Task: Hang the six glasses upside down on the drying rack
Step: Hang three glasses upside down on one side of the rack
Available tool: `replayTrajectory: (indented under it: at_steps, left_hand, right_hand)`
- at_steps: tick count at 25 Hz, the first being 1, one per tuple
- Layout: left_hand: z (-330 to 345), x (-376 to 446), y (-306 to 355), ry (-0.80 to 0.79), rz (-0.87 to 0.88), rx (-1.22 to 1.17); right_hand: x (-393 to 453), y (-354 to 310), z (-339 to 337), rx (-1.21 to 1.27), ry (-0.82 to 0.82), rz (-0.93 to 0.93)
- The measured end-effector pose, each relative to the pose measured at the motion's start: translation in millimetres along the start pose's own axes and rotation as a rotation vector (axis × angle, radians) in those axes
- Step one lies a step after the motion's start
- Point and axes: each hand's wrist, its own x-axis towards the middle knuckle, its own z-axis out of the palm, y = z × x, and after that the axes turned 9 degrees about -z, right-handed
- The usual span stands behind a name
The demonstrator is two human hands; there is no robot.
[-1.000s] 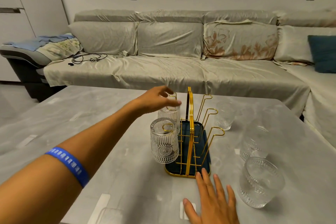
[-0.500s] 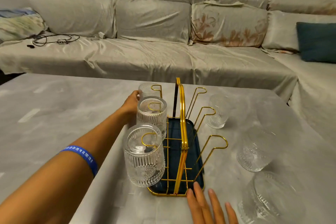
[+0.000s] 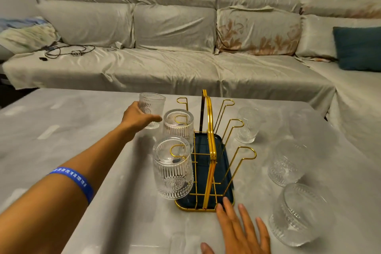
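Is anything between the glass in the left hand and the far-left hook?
Nothing visible. The left hand holds the glass left of the empty far-left hook; the gap between is open.

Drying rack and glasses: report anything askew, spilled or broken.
Nothing looks damaged or spilled. Two glasses hang upside down on the left prongs of the rack, the near hung glass tilted outward as its prong leans. The left hand holds a third glass; three more stand on the table.
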Motion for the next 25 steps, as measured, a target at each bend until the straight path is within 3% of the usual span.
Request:
replayTrajectory:
  at_steps: [1,3,5,10,15,21,25]
  left_hand:
    - [-16.7,-7.4,1.6,0.039,-0.026,0.043]
    - [-46.7,-23.8,4.6,0.133,-0.04,0.135]
    - [-73.2,-43.5,10.3,0.18,-0.016,0.152]
    - [-112.1,-80.0,65.1,0.062,0.047,-0.005]
    - [-88.8,-105.4,125.3,0.072,0.204,0.038]
    - [-37.5,-99.2,145.7,0.117,0.273,0.22]
    - [-15.3,-88.7,141.0,0.118,0.307,0.317]
  right_hand:
    - [0.4,-2.5,-5.6,0.005,-0.068,0.025]
    - [1.8,-3.5,-9.4,-0.024,-0.02,0.009]
    - [-3.0,-1.9,-13.5,0.039,-0.175,0.05]
    - [-8.9,-6.6,-20.1,0.048,-0.188,0.05]
    - [-6.0,-5.9,-19.0,0.058,-0.214,0.049]
    - [6.0,0.6,-4.2,-0.004,-0.237,0.034]
    - [9.8,-1.6,-13.8,-0.023,-0.119,0.037]
